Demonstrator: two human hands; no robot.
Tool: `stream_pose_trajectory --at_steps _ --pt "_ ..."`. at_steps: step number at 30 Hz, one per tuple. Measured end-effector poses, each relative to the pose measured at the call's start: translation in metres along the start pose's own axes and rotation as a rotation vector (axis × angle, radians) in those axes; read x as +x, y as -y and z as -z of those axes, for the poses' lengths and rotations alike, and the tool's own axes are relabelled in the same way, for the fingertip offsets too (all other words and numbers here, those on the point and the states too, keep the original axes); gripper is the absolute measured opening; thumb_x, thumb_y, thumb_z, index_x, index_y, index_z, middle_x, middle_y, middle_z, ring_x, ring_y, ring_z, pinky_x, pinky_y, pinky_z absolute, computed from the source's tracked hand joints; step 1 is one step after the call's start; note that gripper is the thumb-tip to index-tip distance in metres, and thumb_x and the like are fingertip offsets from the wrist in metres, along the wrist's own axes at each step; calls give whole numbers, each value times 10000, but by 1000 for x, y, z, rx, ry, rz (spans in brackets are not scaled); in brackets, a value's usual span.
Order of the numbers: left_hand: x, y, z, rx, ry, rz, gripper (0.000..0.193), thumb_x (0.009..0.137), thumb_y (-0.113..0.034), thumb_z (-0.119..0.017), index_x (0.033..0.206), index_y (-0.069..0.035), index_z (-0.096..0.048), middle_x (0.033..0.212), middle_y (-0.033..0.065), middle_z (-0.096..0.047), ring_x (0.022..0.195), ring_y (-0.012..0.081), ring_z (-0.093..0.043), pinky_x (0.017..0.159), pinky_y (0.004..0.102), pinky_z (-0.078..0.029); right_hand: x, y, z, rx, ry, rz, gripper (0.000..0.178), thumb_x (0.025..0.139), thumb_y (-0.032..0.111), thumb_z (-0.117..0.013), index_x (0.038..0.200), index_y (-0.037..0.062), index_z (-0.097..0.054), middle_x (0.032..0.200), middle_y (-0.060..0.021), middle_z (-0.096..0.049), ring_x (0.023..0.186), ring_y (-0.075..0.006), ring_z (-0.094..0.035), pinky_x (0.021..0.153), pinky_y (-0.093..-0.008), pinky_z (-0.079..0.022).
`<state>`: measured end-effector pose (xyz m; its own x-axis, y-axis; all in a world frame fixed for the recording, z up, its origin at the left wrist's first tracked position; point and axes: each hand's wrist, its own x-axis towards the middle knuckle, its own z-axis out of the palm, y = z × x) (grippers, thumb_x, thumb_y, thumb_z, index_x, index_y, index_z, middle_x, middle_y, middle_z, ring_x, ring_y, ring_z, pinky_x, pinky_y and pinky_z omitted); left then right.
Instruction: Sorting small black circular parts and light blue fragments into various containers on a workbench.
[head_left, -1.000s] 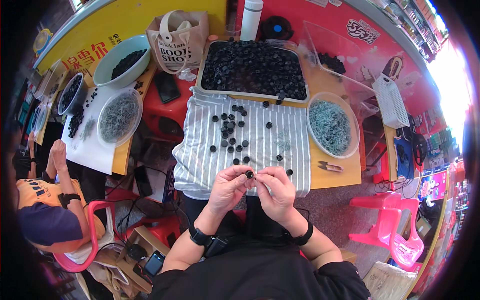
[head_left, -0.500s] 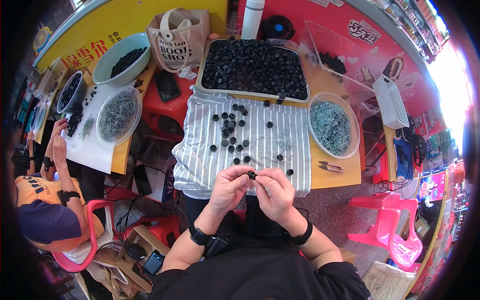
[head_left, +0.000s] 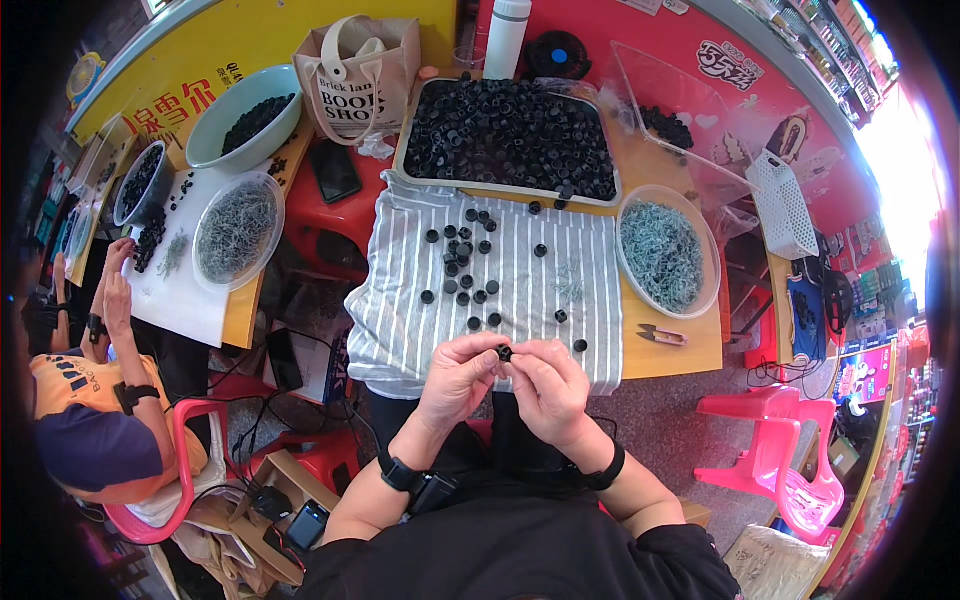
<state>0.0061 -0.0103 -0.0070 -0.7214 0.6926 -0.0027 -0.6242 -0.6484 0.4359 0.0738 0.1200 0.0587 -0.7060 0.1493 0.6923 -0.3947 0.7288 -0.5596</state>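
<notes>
Just past the near edge of a grey-and-white striped cloth (head_left: 400, 320), my left hand (head_left: 460, 380) pinches a small black plastic cap (head_left: 504, 352) between thumb and fingers. Its hollow end faces up. Against its right side, the fingertips of my right hand (head_left: 549, 388) are pressed together; whatever is between them is too small to tell. Several similar black caps (head_left: 466, 282) lie scattered over the cloth, with a thin cluster of pale green bits (head_left: 570, 287) to their right. A tray (head_left: 402, 160) heaped with black caps stands at the far edge.
At the right are a round tub (head_left: 716, 290) of small blue-green pieces and thread snips (head_left: 663, 336). A tote bag (head_left: 357, 80), white bottle (head_left: 506, 40) and phone (head_left: 335, 171) stand or lie farther back. Another person (head_left: 100, 420) works at the left table; a pink chair (head_left: 770, 440) stands right.
The cap has turned slightly between my fingertips, and my right fingers have shifted a little against it. The things on the table stay where they were.
</notes>
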Motion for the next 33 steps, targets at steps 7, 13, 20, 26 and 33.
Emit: stream_pose_trajectory --at_steps 7,13,20,26,33 --pt "0 1 -5 64 -21 -30 201 918 -16 -651 1104 48 -687 1081 110 -644 928 164 -640 793 263 -544 -3 -3 -1 -15 -10 39 228 692 -95 -743 899 -47 -659 921 -156 -648 753 -275 -641 620 -324 -518" --pt "0 3 -3 65 -15 -40 202 918 -32 -657 1102 43 -692 1073 109 -647 882 152 -643 763 251 -538 -6 -2 -2 -11 -32 -15 234 685 -77 -763 892 -19 -670 879 -134 -641 722 -262 -627 606 -317 -508" --pt "0 3 -7 24 -116 -13 216 932 -34 -641 1132 42 -666 983 97 -690 808 140 -660 750 257 -547 -4 -2 -5 -27 -32 3 223 689 -56 -776 878 -22 -664 857 -128 -641 708 -264 -621 573 -324 -489" --pt "1 4 -6 3 -110 -12 202 940 -32 -628 1127 40 -655 959 103 -699 798 143 -666 738 261 -548 -2 0 -4 -16 -64 -6 225 686 -66 -769 878 -24 -658 857 -131 -642 701 -267 -621 572 -327 -488" --pt "1 4 -5 9 -109 -18 181 943 -36 -627 1104 38 -665 955 104 -700 789 144 -666 733 260 -548 -1 1 -2 -48 -39 -2 221 684 -82 -748 876 -20 -657 843 -125 -635 683 -260 -610 555 -324 -475"
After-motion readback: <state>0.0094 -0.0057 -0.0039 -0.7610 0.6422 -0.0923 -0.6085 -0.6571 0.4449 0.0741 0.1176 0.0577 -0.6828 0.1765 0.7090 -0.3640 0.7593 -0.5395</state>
